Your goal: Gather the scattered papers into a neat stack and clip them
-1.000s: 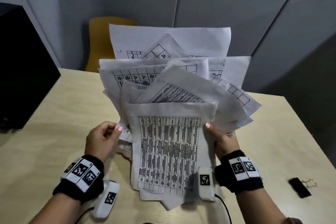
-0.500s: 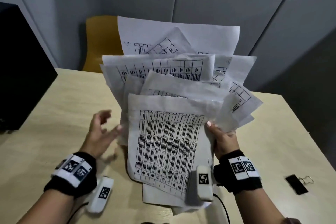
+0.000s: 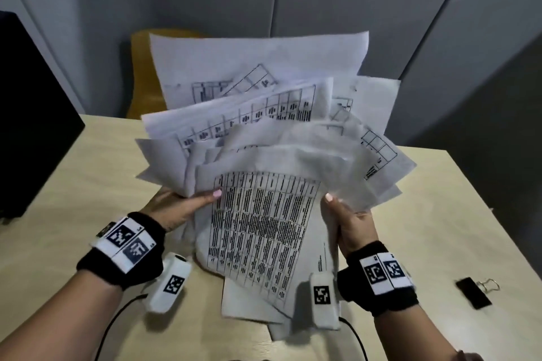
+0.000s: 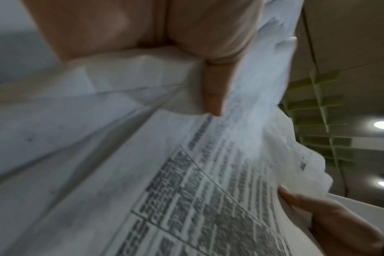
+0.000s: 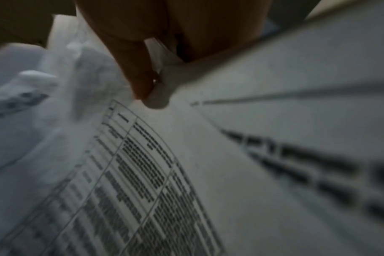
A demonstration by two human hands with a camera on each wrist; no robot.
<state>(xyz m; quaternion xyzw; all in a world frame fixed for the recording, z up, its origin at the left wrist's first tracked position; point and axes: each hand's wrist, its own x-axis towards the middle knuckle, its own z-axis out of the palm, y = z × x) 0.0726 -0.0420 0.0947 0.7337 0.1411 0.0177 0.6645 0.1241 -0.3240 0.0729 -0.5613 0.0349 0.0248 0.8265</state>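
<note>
From the head view, the left hand [image 3: 179,208] has come back and now holds the left edge of the papers [image 3: 264,214]. Its grip is closed on them again. The right hand [image 3: 349,220] still grips the right edge. The messy bunch stands above the bench [image 3: 73,173]. The binder clip [image 3: 475,291] waits far right.

The left wrist view shows the thumb [image 4: 213,90] pressing paper.

The right wrist view shows fingers [image 5: 140,74] pinching paper. Squaring up can start, I think.

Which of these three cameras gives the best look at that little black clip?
The head view: the clip lies in plain sight on the table, right of the right hand, untouched. Neither wrist view shows it; papers and fingers fill them.
</note>
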